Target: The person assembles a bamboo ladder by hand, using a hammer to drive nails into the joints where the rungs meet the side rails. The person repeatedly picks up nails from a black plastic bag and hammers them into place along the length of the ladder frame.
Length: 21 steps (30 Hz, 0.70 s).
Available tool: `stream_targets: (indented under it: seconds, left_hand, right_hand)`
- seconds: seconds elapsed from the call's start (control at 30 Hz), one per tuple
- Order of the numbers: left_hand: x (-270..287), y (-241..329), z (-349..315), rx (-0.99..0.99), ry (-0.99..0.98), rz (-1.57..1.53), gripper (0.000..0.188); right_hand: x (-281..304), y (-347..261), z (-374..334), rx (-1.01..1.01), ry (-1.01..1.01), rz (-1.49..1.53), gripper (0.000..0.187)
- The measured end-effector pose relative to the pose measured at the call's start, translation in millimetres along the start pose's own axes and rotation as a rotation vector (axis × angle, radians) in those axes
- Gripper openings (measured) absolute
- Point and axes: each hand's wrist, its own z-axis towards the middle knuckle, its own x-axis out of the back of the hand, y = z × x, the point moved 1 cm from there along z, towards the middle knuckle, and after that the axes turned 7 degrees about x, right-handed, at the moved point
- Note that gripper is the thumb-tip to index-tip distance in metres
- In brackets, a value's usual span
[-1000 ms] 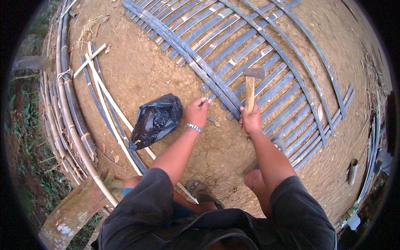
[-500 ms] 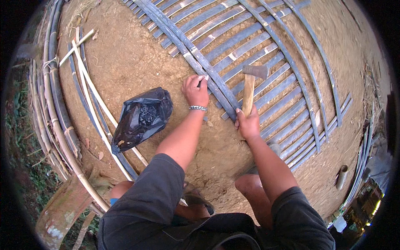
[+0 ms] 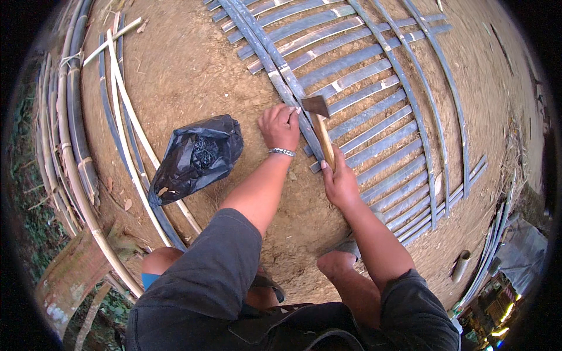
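Observation:
A hatchet [image 3: 323, 138] with a dark metal head and a pale wooden handle is gripped low on its handle by my right hand [image 3: 341, 182]. Its head is right beside my left fingertips, over the paired long bamboo strips [image 3: 275, 61]. Thumb and fingers of my left hand [image 3: 279, 127], which wears a chain bracelet, are pinched together at the edge of those strips. Whatever they hold is too small to make out. Many split bamboo slats [image 3: 351, 80] run crosswise beneath the long strips, forming a lattice on the ground.
An open black plastic bag [image 3: 225, 149] with thin dark pieces inside lies left of my left arm. Loose bamboo strips [image 3: 130, 131] lie farther left, beside long bamboo poles [image 3: 74, 111]. A short bamboo tube [image 3: 461, 266] rests at the right. My feet straddle bare dirt.
The hatchet has swung left and down, its head moving from over the slats to beside my left fingertips. My left hand keeps its place on the strip. The whole view has shifted slightly.

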Motion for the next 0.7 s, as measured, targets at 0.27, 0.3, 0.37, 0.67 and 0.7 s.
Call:
stream_targets:
  seconds: [0.27, 0.3, 0.37, 0.67, 0.7]
  left_hand:
    - [0, 3, 1, 0.010, -0.025, -0.005, 0.010]
    - [1, 2, 0, 0.015, -0.027, 0.008, 0.010]
    - [1, 1, -1, 0.024, -0.026, 0.029, 0.010]
    - [1, 0, 0, 0.013, -0.021, 0.036, 0.010]
    - [0, 0, 0, 0.016, -0.020, 0.019, 0.010]
  right_hand:
    - [1, 0, 1, 0.187, 0.104, -0.037, 0.052]
    - [2, 0, 2, 0.170, 0.085, -0.048, 0.053]
    - [2, 2, 5, 0.079, 0.019, -0.083, 0.054]
    - [7, 3, 9, 0.064, -0.005, -0.079, 0.051]
    - [8, 3, 11, -0.013, -0.076, -0.106, 0.051]
